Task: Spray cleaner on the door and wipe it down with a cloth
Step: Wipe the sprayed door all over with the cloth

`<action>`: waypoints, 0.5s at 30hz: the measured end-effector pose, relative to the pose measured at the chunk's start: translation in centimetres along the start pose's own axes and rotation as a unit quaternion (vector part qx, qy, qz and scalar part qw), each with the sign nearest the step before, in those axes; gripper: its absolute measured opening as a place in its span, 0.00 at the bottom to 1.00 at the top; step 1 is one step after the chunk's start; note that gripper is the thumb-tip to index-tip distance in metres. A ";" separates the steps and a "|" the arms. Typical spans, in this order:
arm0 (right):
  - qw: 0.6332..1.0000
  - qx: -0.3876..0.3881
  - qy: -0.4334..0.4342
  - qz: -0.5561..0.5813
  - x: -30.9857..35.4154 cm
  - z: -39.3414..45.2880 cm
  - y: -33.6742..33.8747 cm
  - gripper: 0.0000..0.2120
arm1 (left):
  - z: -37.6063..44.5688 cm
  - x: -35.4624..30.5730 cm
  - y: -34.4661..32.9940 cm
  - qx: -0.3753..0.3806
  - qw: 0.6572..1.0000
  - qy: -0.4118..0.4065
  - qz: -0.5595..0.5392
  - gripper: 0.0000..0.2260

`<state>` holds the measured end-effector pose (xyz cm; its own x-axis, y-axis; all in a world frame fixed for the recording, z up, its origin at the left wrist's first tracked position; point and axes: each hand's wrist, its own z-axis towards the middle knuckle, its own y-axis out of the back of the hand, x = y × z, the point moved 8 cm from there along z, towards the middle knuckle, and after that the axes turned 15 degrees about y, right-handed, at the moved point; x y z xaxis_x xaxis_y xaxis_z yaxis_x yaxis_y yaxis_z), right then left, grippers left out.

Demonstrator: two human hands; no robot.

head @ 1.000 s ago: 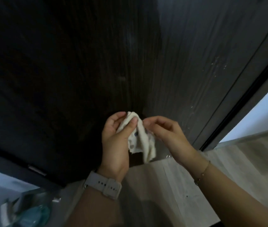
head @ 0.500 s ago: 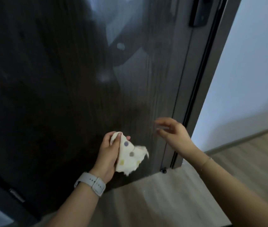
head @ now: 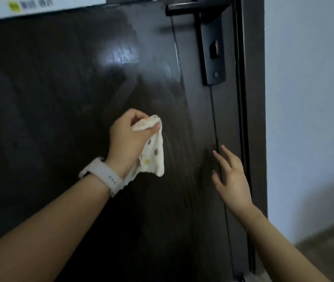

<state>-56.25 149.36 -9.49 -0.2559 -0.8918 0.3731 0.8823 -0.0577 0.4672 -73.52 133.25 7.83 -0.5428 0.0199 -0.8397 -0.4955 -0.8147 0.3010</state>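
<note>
While the left hand (head: 128,139) holds its grip closed on the bunched cream dotted cloth (head: 151,153), the cloth hangs just in front of the dark glossy wooden door (head: 60,98); contact cannot be confirmed. Door surface lies directly beyond the grip, long axis vertical. The right hand (head: 231,178), fingers spread and holding nothing, sits near the door's right edge, below the black metal lever handle (head: 211,47).

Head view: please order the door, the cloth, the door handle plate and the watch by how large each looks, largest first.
1. door
2. door handle plate
3. cloth, which looks close to the plate in size, so this order is unsure
4. watch
</note>
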 end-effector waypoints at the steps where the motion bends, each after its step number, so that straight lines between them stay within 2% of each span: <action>1: 1.000 -0.005 0.004 -0.014 -0.1 -0.1 -0.4 0.28 | 1.5 -2.1 -0.7 -0.005 0.999 -0.042 0.032 0.10; 3: 0.999 0.003 -0.001 -0.041 -0.5 -0.4 -1.6 0.30 | 4.1 -4.9 -2.2 -0.016 0.992 -0.105 0.073 0.13; 5: 0.999 0.003 -0.004 -0.040 -0.7 -0.4 -2.2 0.32 | 6.1 -6.7 -3.0 -0.057 0.974 -0.176 0.127 0.14; 6: 0.999 0.000 -0.007 -0.032 -0.7 -0.2 -2.3 0.33 | 6.5 -7.6 -3.2 -0.105 0.948 -0.234 0.189 0.14; 7: 1.000 0.002 -0.012 -0.022 -0.8 0.1 -2.3 0.33 | 6.6 -8.3 -3.4 -0.158 0.906 -0.295 0.258 0.14; 9: 0.999 0.032 -0.025 0.001 -0.9 0.5 -3.0 0.34 | 6.2 -9.2 -3.7 -0.224 0.833 -0.384 0.330 0.13; 12: 0.996 0.083 -0.038 0.001 -1.2 0.2 -4.1 0.35 | 5.7 -9.0 -4.9 -0.198 0.778 -0.465 0.373 0.09; 15: 0.994 0.105 -0.038 -0.014 -1.6 -0.2 -4.5 0.36 | 5.6 -8.2 -4.8 -0.159 0.755 -0.491 0.404 0.09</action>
<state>-59.74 150.96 -12.37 -0.3147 -0.8547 0.4129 0.7750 0.0198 0.6316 -70.53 140.27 15.79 -0.8996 -0.2647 0.3473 0.3689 -0.8862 0.2803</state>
